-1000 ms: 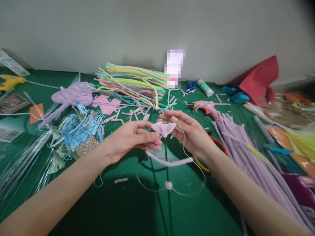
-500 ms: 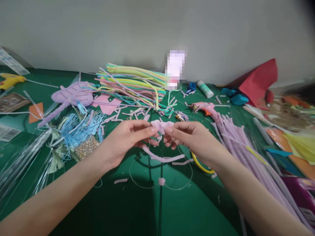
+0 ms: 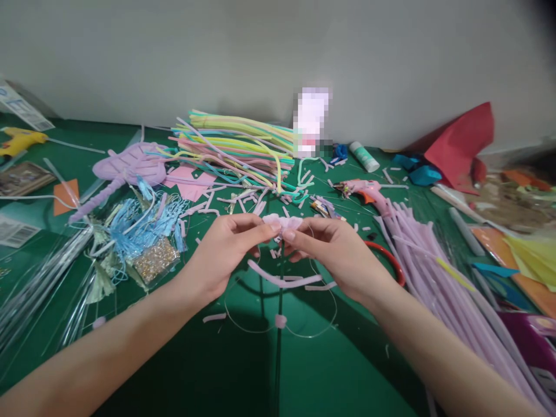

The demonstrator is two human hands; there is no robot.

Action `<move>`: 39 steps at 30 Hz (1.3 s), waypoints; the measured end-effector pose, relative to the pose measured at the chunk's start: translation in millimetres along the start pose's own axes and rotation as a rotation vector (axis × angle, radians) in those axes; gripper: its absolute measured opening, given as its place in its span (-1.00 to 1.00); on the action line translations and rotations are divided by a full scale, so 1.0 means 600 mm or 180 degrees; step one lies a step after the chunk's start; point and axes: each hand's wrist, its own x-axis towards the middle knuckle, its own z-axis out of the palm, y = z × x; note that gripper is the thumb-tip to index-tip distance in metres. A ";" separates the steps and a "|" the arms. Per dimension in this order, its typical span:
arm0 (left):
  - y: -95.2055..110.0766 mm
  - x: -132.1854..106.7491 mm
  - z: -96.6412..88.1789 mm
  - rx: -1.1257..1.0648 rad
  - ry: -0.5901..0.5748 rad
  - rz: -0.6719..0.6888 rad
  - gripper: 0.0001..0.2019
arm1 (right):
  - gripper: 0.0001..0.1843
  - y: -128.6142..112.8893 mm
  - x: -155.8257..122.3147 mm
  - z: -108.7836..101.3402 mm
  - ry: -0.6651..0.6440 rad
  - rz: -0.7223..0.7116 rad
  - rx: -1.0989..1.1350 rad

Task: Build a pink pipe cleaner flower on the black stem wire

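The left hand (image 3: 237, 246) and right hand (image 3: 332, 246), each closed in a fingertip pinch, hold a pale lilac, fuzzy, bow-shaped piece (image 3: 292, 222) between them above the smooth green tabletop (image 3: 347, 376) (a curved lilac fuzzy strip (image 3: 299, 282) shows below).

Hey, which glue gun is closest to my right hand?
The pink glue gun with the orange trigger, lying just beyond your right hand. The yellow glue gun lies far off, at the picture's left edge.
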 end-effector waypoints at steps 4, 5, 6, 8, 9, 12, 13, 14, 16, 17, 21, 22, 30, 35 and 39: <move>-0.001 -0.003 0.005 -0.0184 0.0057 -0.0016 -0.82 | -0.71 0.007 0.000 0.006 0.0070 0.0075 0.0297; -0.001 -0.003 0.006 -0.0202 0.0078 -0.0007 -0.81 | -0.71 0.008 0.000 0.006 0.0054 0.0096 0.0367; 0.000 -0.003 0.007 -0.0206 0.0097 0.0003 -0.81 | -0.70 0.008 0.000 0.006 0.0040 0.0109 0.0431; 0.003 -0.003 0.008 -0.0152 0.0067 -0.0005 -0.82 | -0.71 0.008 -0.001 0.004 0.0024 0.0127 0.0516; 0.006 -0.002 0.006 -0.0047 0.0006 0.0000 -0.83 | -0.71 0.008 -0.001 0.003 0.0031 0.0124 0.0534; 0.019 0.001 -0.005 0.0729 -0.0064 0.0305 -0.77 | -0.72 0.007 -0.001 -0.001 0.0086 0.0105 0.0525; 0.026 0.002 -0.010 0.1097 0.0040 0.0514 -0.73 | -0.72 0.007 -0.001 -0.002 0.0098 0.0107 0.0512; 0.032 0.002 -0.014 0.1381 0.0245 0.0777 -0.71 | -0.72 0.007 -0.001 -0.002 0.0097 0.0111 0.0502; 0.044 0.002 -0.021 0.1693 0.0399 0.1088 -0.78 | -0.72 0.007 -0.001 -0.001 0.0082 0.0125 0.0490; 0.048 0.001 -0.023 0.1780 0.0379 0.1163 -0.78 | -0.72 0.006 -0.001 0.000 0.0067 0.0127 0.0486; 0.053 0.000 -0.022 0.2020 0.0143 0.1195 -0.83 | -0.73 0.006 -0.004 0.004 0.0080 0.0099 0.0485; 0.051 0.000 -0.021 0.2068 0.0131 0.1203 -0.84 | -0.72 0.006 -0.004 0.005 0.0093 0.0096 0.0483; 0.043 -0.005 -0.014 0.2328 0.0422 0.1350 -0.86 | -0.69 0.002 -0.008 0.019 -0.0058 0.0492 0.0752; 0.045 -0.008 -0.014 0.2488 0.0334 0.1383 -0.87 | -0.70 0.000 -0.008 0.018 -0.0059 0.0410 0.0782; 0.045 -0.008 -0.016 0.2631 0.0386 0.1372 -0.87 | -0.75 0.004 -0.008 0.016 -0.0076 0.0401 0.0776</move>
